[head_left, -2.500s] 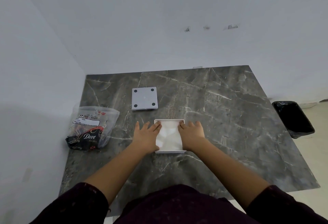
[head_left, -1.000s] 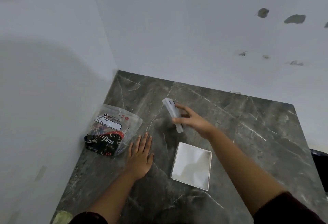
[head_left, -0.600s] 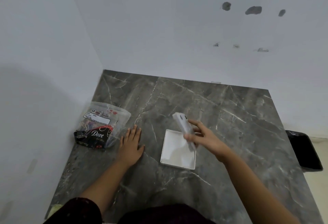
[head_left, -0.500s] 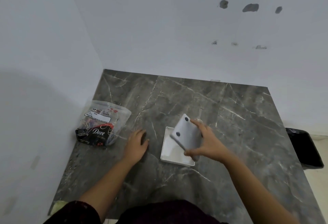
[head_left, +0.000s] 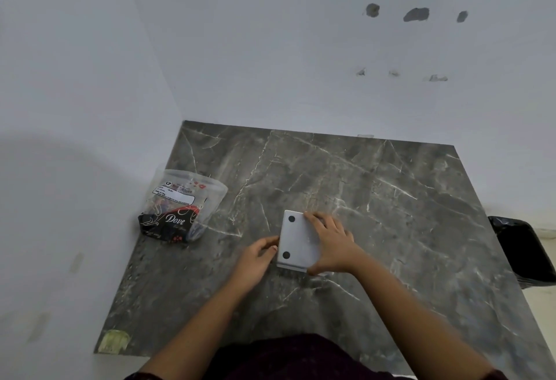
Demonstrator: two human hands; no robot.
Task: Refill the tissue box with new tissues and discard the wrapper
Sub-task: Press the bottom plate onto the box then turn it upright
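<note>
A dark grey marble-patterned table (head_left: 376, 199), smooth and veined in white, is set into the corner of two plain pale walls; the far wall (head_left: 331, 48) is marked by a few chipped patches. A black bin (head_left: 523, 247), lined with glossy plastic, is seen on the floor just past the table's right edge.

On the left of the table, near the wall, a crumpled wrapper (head_left: 180, 205) of thin clear plastic is lying, with a printed label and a dark band at its lower end; it has not yet been discarded.

Near the table's middle the tissue box (head_left: 298, 241) is found, a flat square of matte white, apparently hard plastic, with its base plate uppermost and two small dark round feet showing. A lower white rim is visible under the plate's near edge, so the plate is judged to be not fully seated.

The right hand (head_left: 334, 244) is spread flat over the plate's right half, fingers extended. The left hand (head_left: 255, 256) is curled against the box's left side, fingertips touching its edge.

Uneven pressure could leave the plate tilted or pinch tissue in the seam. The box could also slide on the smooth stone if it is pushed sideways. The light wrapper could be forgotten, or could slip off the table's edge.
</note>
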